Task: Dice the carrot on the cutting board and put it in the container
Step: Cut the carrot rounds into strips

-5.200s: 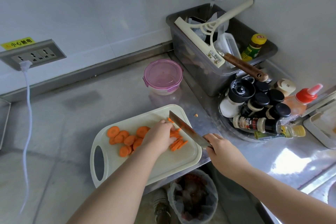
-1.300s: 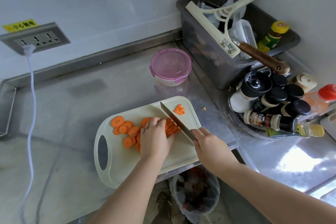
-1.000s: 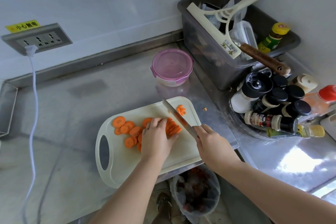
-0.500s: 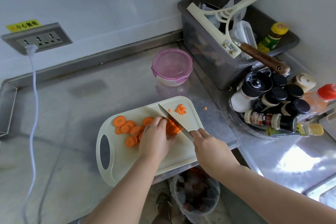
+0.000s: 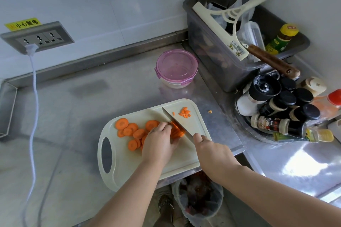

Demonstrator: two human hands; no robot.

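While the left hand [image 5: 159,144] pins carrot strips [image 5: 176,131] on the cutting board [image 5: 181,161], the right hand [image 5: 212,151], clenched on the knife [image 5: 178,124], has brought the blade down again beside the left fingertips. Beyond the blade, the diced pile [image 5: 185,112] has grown; the container [image 5: 176,68] remains lidded, so dicing continues.

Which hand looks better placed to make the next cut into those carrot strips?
The right hand. It grips the knife, whose blade lies against the carrot strips on the cutting board. The left hand is pressing the strips down.
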